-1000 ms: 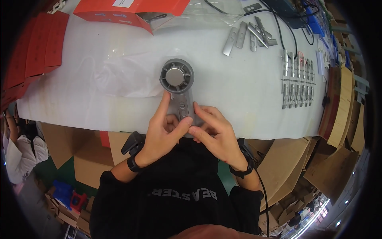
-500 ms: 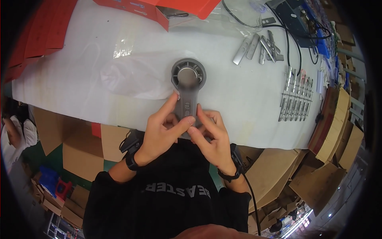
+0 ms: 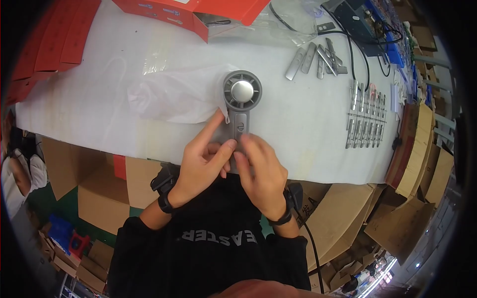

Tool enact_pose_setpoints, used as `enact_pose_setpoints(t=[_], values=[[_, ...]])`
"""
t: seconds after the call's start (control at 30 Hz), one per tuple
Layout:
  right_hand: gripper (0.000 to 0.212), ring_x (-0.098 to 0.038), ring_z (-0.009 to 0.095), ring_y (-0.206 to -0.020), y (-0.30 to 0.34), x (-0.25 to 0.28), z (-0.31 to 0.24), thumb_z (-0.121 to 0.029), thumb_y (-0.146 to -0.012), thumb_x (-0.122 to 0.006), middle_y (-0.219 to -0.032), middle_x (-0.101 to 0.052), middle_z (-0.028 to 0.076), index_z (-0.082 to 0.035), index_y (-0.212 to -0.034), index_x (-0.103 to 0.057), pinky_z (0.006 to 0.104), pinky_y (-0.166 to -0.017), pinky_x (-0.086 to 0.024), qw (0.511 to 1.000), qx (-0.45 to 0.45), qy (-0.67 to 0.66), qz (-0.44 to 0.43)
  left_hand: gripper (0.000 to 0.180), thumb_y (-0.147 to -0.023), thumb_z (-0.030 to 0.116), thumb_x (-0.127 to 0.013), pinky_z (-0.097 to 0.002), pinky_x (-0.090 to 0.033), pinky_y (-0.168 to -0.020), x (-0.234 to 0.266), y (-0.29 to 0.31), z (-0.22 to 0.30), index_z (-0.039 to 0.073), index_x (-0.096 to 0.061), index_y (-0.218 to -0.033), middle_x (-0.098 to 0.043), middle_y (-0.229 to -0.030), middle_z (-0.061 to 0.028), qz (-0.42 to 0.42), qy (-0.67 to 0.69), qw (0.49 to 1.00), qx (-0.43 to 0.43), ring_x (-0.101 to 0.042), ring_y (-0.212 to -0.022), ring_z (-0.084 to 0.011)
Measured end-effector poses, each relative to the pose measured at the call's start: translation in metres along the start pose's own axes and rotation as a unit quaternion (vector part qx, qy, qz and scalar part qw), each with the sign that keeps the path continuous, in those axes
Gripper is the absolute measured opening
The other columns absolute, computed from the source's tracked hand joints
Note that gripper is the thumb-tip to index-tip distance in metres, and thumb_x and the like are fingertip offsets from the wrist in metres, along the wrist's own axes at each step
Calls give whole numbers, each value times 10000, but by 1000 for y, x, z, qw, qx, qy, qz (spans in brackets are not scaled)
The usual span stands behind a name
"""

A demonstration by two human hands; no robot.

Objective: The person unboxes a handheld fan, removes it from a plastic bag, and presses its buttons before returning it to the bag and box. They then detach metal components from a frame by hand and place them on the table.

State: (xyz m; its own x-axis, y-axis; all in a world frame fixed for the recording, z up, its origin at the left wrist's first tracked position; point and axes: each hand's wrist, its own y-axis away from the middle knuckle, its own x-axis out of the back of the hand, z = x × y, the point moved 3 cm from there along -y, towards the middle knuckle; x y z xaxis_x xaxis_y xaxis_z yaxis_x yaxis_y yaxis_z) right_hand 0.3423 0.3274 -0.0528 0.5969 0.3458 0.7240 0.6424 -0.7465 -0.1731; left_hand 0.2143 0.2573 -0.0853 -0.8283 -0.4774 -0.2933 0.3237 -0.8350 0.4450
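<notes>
A grey handheld fan (image 3: 242, 91) with a round vented head and a silver centre is held over the white tabletop, head pointing away from me. My left hand (image 3: 202, 154) has thumb and fingers closed about the left side of its handle. On the other side, my right hand (image 3: 262, 174) bends its fingertips against the lower handle, covering that end. Beside the fan, to the left, a translucent white plastic bag (image 3: 171, 94) lies crumpled. Its right edge meets my left index fingertip and the fan's neck.
Red boxes (image 3: 52, 42) stand at the far left, and an opened red box (image 3: 184, 12) is at the back. Loose slim silver pieces (image 3: 295, 63) lie back right. More sit in rows (image 3: 366, 119) nearer. Cables (image 3: 365, 64) run from a dark device (image 3: 360, 25). Cardboard boxes (image 3: 104, 196) flank the table.
The fan has turned so that its vented face shows more fully, and its head has shifted slightly right. My right fingers have curled in more at the handle.
</notes>
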Motion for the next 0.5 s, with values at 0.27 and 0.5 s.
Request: enact_pose_setpoints(t=[0.27,0.5], values=[[319,-665,232,-707,4,1,-2,-28,-823,-756,-1094,-695,157,-18,-1139,-712,299,-601,-548,993,73,95,21,643,-984,56,-592,-199,-482,-482,0,-2,1,50,-310,-1563,-661,-762,-41,-8,-20,1000,-19,-579,-581,-55],[331,-645,224,-731,5,-2,5,-42,-819,-756,-1105,-689,158,-36,-1148,-724,305,-618,-534,996,59,44,41,640,-981,48,-588,-204,-496,-489,0,0,-3,48,-315,-1560,-666,-786,-48,-8,-34,999,-30,-578,-575,-56]])
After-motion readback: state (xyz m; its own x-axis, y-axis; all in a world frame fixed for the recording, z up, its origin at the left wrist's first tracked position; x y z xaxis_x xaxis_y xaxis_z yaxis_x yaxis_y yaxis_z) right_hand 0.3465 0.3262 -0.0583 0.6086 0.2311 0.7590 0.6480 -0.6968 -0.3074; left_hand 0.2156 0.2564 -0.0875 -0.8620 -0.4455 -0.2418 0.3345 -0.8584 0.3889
